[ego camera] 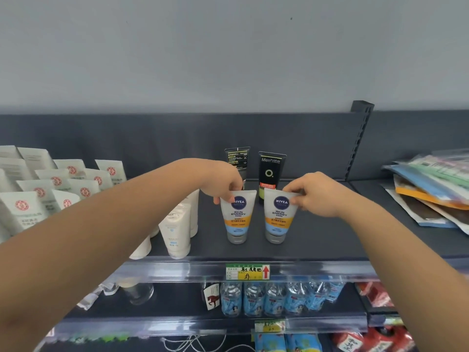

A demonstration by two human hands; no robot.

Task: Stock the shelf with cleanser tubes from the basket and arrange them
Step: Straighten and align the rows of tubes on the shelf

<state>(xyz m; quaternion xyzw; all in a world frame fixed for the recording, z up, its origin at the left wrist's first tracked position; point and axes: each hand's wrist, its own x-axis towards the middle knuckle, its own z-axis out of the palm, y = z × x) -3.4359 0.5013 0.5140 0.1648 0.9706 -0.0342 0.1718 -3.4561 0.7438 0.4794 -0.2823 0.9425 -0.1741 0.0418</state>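
Just behind the price label (247, 271) on the front rail, the shelf (317, 240) carries two cleanser tubes standing cap-down, side by side but not touching (labels facing out). The left hand (223, 185) pinches the crimped top of the left cleanser tube (237, 217) with curled fingers. The right hand (312, 194) pinches the upper right corner of the right cleanser tube (279, 217). Two black tubes (270, 174) stand farther back.

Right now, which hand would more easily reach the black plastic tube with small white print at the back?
Probably left. The left hand pinches a white-and-orange plastic tube directly in front of that black tube; the right hand pinches the other white-and-orange tube, beyond the black tube with the orange band.
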